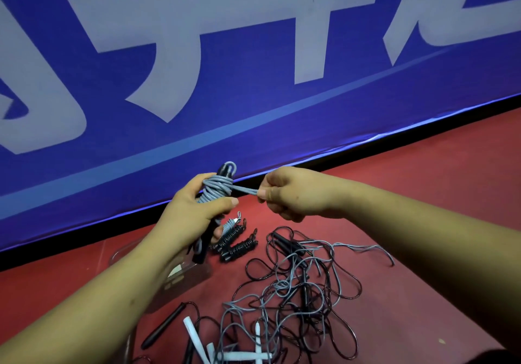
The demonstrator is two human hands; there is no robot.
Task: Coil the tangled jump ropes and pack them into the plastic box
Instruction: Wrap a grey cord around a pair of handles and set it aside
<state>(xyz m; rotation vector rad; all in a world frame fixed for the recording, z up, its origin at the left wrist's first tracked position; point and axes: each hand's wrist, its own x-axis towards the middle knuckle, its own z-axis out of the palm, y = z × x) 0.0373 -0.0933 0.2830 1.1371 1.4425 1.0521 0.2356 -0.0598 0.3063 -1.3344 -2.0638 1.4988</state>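
My left hand [191, 211] grips a grey jump rope [215, 188] wound in tight turns round its black handles, held upright above the floor. My right hand [284, 191] pinches the loose grey end of that rope and holds it taut to the right. Below my hands several coiled ropes [236, 239] lie bundled on the red floor. A tangle of grey and black ropes [298, 287] with black handles spreads to the lower right. The clear plastic box [183, 276] sits under my left forearm, mostly hidden.
A blue banner [225, 67] with large pale lettering stands along the far edge of the red floor [423, 208]. A black handle [163, 325] and white handles [194, 335] lie near the bottom edge.
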